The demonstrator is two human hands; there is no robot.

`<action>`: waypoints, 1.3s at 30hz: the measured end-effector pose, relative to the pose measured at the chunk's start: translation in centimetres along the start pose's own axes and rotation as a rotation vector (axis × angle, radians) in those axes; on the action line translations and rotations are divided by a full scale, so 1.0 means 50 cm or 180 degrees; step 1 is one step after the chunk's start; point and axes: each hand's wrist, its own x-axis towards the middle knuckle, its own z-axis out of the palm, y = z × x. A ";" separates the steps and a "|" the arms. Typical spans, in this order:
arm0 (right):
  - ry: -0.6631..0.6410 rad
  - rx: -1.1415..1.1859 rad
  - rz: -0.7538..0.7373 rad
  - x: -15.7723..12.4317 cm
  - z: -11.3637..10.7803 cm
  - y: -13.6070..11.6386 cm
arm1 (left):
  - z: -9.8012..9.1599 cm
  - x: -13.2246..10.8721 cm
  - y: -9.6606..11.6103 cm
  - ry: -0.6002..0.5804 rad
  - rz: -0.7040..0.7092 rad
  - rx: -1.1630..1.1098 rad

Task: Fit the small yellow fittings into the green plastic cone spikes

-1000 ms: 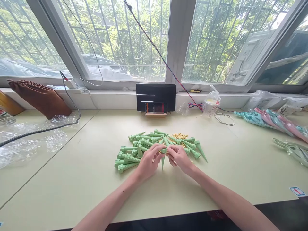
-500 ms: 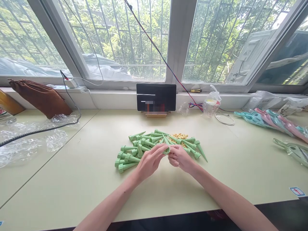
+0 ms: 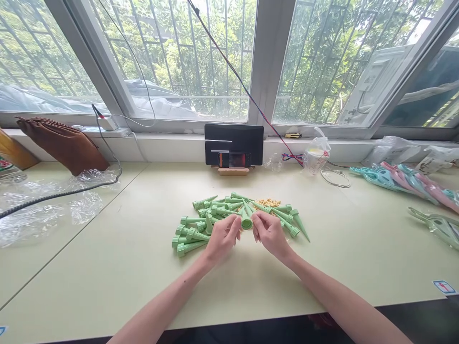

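Observation:
My left hand and my right hand meet over a pile of green plastic cone spikes on the pale table. Between both sets of fingertips I pinch one green cone spike, its wide round end toward me and its tip pointing away. A small heap of tiny yellow pieces lies just behind the pile. More spikes fan out to the right of my right hand.
A dark tablet with a phone leaning on it stands at the back by the window sill. A brown bag, black cable and clear wrap lie at the left. A plastic-wrapped cup and pink and teal plastic clips are at the right.
The spike pointed down toward me a second ago; I have turned it so its tip points away and its open end faces me. Both hands stayed in place.

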 end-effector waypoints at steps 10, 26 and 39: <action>-0.0208 -0.0595 -0.0302 -0.008 0.001 0.010 | -0.001 0.001 0.012 -0.0298 -0.0207 -0.0438; -0.0480 -0.0176 0.0154 -0.008 -0.002 -0.004 | -0.020 0.001 0.008 -0.0779 -0.0093 -0.0385; -0.0515 0.0355 0.0416 0.001 -0.005 -0.006 | -0.022 -0.003 0.011 -0.0808 0.0149 0.0203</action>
